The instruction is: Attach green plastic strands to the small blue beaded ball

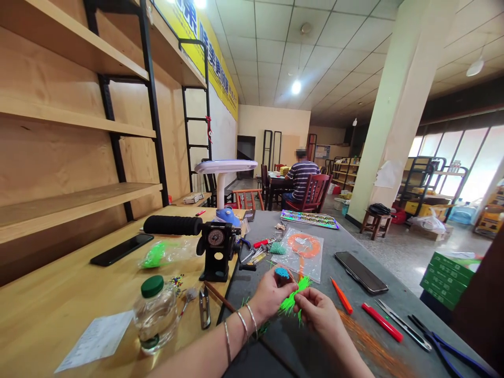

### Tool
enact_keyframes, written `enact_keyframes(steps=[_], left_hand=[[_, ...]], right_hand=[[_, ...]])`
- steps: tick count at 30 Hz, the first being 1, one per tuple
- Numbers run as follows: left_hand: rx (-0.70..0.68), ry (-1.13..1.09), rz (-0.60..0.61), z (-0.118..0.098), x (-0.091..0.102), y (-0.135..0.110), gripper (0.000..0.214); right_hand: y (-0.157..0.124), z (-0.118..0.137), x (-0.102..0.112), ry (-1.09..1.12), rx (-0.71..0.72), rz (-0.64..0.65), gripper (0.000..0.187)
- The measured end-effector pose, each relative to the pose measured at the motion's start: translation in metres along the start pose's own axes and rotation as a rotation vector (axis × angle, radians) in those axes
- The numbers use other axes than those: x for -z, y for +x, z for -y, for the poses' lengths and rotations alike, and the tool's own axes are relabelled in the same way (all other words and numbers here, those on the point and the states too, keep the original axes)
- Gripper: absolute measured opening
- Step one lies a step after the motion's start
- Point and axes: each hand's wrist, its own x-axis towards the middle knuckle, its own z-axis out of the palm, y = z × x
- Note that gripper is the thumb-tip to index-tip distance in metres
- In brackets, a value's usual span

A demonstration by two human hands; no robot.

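Observation:
My left hand (pixel 268 294), with bangles on its wrist, is closed round a small blue knobbly piece (pixel 282 272) that shows above its fist. Between both hands is a tuft of bright green strands (pixel 294 300), fanned out and hanging down. The left thumb and fingertips pinch at the tuft's upper part. My right hand (pixel 318 311) has thumb and forefinger pressed together at the tuft's right edge. Just beyond the hands lies a clear bag (pixel 315 262) with an orange ring of material (pixel 304 244) in it, beside a teal textured piece (pixel 277 248).
On the right lie an orange pen (pixel 342 296), a red marker (pixel 381 322), tweezers (pixel 405 326), blue-handled pliers (pixel 452 346), a phone (pixel 361 272) and loose orange strands (pixel 366 341). A black crank device (pixel 218 251), bottle (pixel 155 317) and thread snips (pixel 205 308) stand or lie left. A person (pixel 302 176) sits farther back.

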Motion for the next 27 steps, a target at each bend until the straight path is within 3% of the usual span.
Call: enact_keyframes(steps=[8, 27], left_hand=[[-0.015, 0.003, -0.013, -0.0035, -0.0004, -0.0011, 0.026], [0.007, 0.062, 0.025, 0.0034, 0.0019, -0.0024, 0.021]], right_hand=[[-0.0058, -0.001, 0.0014, -0.041, -0.039, 0.049, 0.041], [-0.0043, -0.0008, -0.0008, -0.019, 0.0, 0.007, 0.039]])
